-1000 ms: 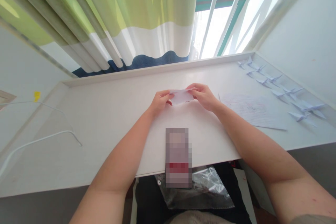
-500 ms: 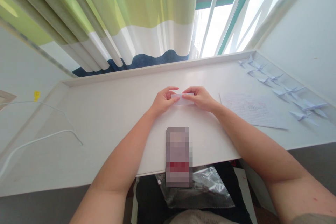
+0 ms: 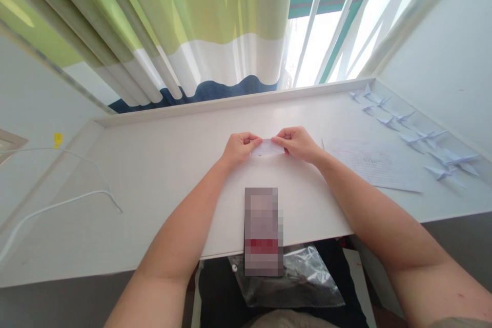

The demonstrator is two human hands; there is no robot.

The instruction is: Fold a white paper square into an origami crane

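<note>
1 bare left hand (image 3: 240,147) and 1 bare right hand (image 3: 299,143) pinch a small white paper rectangle (image 3: 266,147) between them over the flat white desk (image 3: 172,164), the left's lifted finger now curled in, so the hold looks steadier.

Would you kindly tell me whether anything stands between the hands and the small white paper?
Nothing visible does: the left hand and right hand both hold the small white paper directly, toward its two ends. The lined sheet lies to the right, not between them.
</note>
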